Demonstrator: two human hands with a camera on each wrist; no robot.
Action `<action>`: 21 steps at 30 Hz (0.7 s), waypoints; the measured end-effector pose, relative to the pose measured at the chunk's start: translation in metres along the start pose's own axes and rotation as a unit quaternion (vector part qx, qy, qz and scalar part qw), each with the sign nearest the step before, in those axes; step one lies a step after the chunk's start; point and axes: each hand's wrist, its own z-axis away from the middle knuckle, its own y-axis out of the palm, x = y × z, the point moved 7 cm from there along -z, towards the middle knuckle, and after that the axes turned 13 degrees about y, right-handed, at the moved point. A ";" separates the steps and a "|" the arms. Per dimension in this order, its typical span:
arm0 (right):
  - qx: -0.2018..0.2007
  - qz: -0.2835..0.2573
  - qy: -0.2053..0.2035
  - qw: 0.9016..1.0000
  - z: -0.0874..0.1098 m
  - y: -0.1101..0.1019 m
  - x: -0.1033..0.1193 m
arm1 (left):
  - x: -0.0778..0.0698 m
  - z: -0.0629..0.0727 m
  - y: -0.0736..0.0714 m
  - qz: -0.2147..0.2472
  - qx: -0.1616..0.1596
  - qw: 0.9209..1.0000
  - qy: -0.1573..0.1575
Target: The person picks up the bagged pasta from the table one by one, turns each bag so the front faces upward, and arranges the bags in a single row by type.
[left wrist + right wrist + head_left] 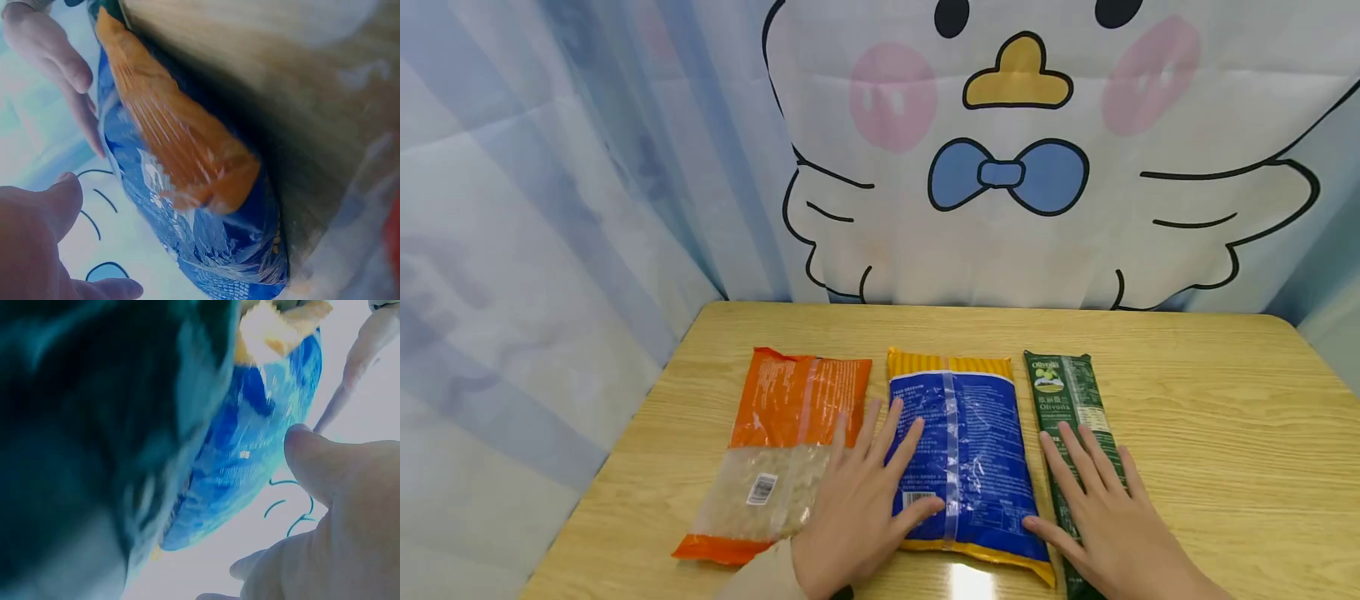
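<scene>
Three packets lie side by side, upright in the head view. On the left is an orange bag (831, 387) with a see-through lower half and pale contents. The middle one is a blue bag (985, 450) with yellow ends, seen end-on in the left wrist view. To the right lies a narrow dark green Olivoila packet (1056, 387). My left hand (857, 500) spreads its fingers over the orange bag's right side and the blue bag's left edge. Over the green packet's lower part, my right hand (1101, 512) is spread too, its thumb at the blue bag's edge.
A light wood table (1217, 400) bears the packets, with its far edge against a curtain (880, 225) printed with a cartoon bird. More curtain hangs along the left side.
</scene>
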 end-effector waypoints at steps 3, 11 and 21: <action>0.002 -0.013 -0.006 1.000 -0.002 -0.002 -0.005 | -0.001 -0.009 -0.004 -0.019 -0.023 0.999 0.017; 0.012 -0.007 -0.005 1.000 -0.009 -0.010 -0.018 | -0.003 -0.033 -0.015 -0.033 -0.032 0.998 0.030; 0.013 -0.004 -0.003 1.000 -0.011 -0.013 -0.029 | -0.013 -0.062 -0.023 -0.035 -0.026 0.998 0.044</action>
